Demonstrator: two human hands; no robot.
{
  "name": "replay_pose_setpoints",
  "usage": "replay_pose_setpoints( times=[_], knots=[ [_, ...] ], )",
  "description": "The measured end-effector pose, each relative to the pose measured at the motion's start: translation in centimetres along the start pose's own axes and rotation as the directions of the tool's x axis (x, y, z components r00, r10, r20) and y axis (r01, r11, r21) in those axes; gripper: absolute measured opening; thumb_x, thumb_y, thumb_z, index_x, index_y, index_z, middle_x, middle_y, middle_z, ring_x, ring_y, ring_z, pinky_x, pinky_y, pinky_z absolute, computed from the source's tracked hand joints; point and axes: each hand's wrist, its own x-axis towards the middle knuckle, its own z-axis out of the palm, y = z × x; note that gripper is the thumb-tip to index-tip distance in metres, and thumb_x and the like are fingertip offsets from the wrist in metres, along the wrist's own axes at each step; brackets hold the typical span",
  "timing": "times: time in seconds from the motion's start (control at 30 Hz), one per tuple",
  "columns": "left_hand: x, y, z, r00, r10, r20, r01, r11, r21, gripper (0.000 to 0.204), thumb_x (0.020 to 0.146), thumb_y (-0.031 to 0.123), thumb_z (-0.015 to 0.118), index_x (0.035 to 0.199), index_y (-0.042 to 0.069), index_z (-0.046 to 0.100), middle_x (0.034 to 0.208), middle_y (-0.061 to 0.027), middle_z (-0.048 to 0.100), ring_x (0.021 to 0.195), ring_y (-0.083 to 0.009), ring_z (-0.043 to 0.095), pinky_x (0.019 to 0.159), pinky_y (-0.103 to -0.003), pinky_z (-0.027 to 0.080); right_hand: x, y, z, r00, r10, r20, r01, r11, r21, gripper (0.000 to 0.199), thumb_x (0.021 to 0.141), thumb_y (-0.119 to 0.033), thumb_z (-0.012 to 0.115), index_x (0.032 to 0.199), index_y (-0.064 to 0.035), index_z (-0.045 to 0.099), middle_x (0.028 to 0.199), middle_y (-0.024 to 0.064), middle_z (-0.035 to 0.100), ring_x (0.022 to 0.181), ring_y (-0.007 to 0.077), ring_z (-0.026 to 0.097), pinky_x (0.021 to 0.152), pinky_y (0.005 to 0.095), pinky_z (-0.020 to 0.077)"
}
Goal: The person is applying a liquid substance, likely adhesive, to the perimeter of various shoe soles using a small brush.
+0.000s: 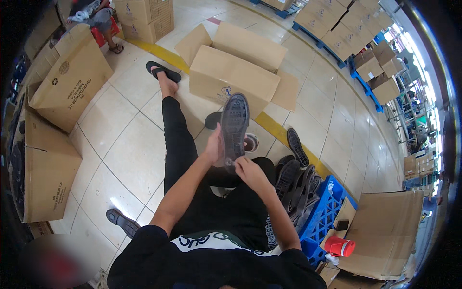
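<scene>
My left hand [212, 145] is closed round the side of a dark grey shoe sole [235, 115], which I hold upright over my lap with its ridged face in view. Bent fingers of my right hand [251, 174] close at the sole's near end, by a small pale, blurred bit [231, 164] that I cannot make out. Partly behind the sole is a round tub [251, 142] with a dark inside. Several dark soles [296, 185] lie in a heap to the right of my thigh, and a single sole [297, 147] lies beyond them.
An open carton [231, 72] stands ahead. More cartons [72, 77] line the left side. A blue plastic crate [320, 216], a red jug [340, 246] and a large carton [382, 231] are at the right. Another person's leg [113, 38] shows far left. One sole [122, 222] lies by my left side.
</scene>
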Motion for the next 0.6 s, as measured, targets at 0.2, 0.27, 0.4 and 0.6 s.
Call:
replay_pose_setpoints(
  times=[0.2, 0.27, 0.4, 0.6],
  knots=[
    [-0.2, 0.9, -0.4, 0.999, 0.037, -0.022, -0.036, 0.998, 0.046, 0.076, 0.095, 0.062, 0.018, 0.138, 0.004, 0.043, 0.123, -0.0198, 0.058, 0.104, -0.0358, 0.061, 0.095, -0.045, 0.046, -2.1, 0.5, -0.6, 0.987, -0.129, 0.094, 0.148, 0.961, -0.234, 0.014, 0.089, -0.014, 0.056, 0.092, -0.0006, 0.053, 0.086, 0.0154, 0.055, 0.082, 0.0356, 0.058, 0.071, 0.0424, 0.0487],
    [-0.1, 0.9, -0.7, 1.000, 0.021, 0.007, -0.022, 0.999, 0.050, 0.074, 0.097, 0.060, 0.017, 0.138, 0.004, 0.042, 0.123, -0.0187, 0.058, 0.105, -0.0343, 0.060, 0.096, -0.045, 0.046, -1.9, 0.3, -1.8, 0.991, -0.126, 0.044, 0.133, 0.949, -0.286, 0.013, 0.089, -0.012, 0.057, 0.093, -0.0006, 0.055, 0.088, 0.0154, 0.056, 0.082, 0.0347, 0.059, 0.071, 0.0418, 0.0492],
    [0.4, 0.3, -0.1, 0.997, 0.058, -0.041, -0.052, 0.989, 0.135, 0.072, 0.098, 0.057, 0.014, 0.138, 0.004, 0.040, 0.124, -0.0165, 0.057, 0.110, -0.0310, 0.058, 0.098, -0.044, 0.044, 0.8, 0.6, -5.1, 0.936, -0.139, -0.323, 0.094, 0.984, -0.151, 0.012, 0.086, -0.007, 0.061, 0.096, -0.0007, 0.058, 0.097, 0.0158, 0.060, 0.085, 0.0340, 0.062, 0.071, 0.0403, 0.0505],
    [-0.7, 0.2, 0.9, 0.988, -0.117, 0.103, 0.108, 0.990, 0.095, 0.070, 0.099, 0.056, 0.014, 0.139, 0.005, 0.039, 0.125, -0.0145, 0.057, 0.112, -0.0295, 0.057, 0.100, -0.044, 0.043, 7.3, 0.9, -9.0, 0.858, -0.289, -0.425, 0.191, 0.947, -0.257, 0.016, 0.085, -0.005, 0.064, 0.100, -0.0016, 0.059, 0.103, 0.0153, 0.061, 0.089, 0.0358, 0.062, 0.073, 0.0393, 0.0522]
  ],
)
